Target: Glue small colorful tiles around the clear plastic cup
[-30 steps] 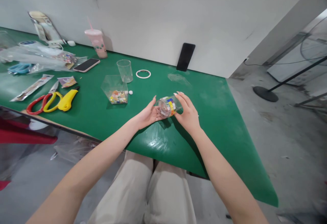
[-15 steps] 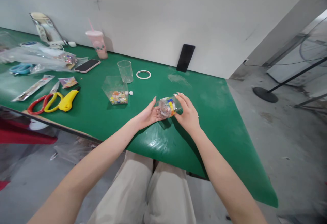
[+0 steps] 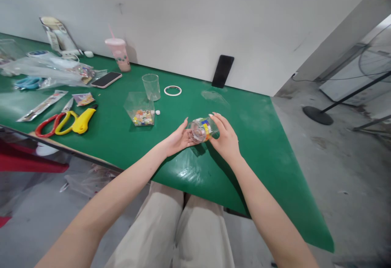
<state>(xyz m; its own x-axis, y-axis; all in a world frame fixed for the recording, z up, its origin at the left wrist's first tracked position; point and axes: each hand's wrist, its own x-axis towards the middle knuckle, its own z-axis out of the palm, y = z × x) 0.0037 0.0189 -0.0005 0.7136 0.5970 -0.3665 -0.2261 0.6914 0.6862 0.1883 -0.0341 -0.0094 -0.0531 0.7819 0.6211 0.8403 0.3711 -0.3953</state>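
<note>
Between both hands a clear cup [image 3: 201,130] lies tilted on its side above the green table [image 3: 259,146], its wall dotted with small colored tiles in yellow, blue, white and orange. My left hand [image 3: 180,139] supports its base end, thumb up and fingers under it. My right hand [image 3: 225,136] grips the other end, fingertips over the top and thumb below. Left of the hands stands a clear angular container [image 3: 139,111] with many colored pieces at its bottom. A second clear cup [image 3: 151,87] stands upright behind that container. One small white piece [image 3: 157,112] lies beside the container.
A roll of tape [image 3: 172,91] lies farther back, and a black phone [image 3: 222,71] leans on the wall. To the left are red-handled scissors [image 3: 45,126], a yellow-handled tool [image 3: 81,122], another phone [image 3: 106,80], a pink drink cup [image 3: 119,54] and plastic bags [image 3: 55,68].
The view has shifted very slightly, so everything sits a little lower and to the right. Both hands keep the same hold on the tiled cup.
</note>
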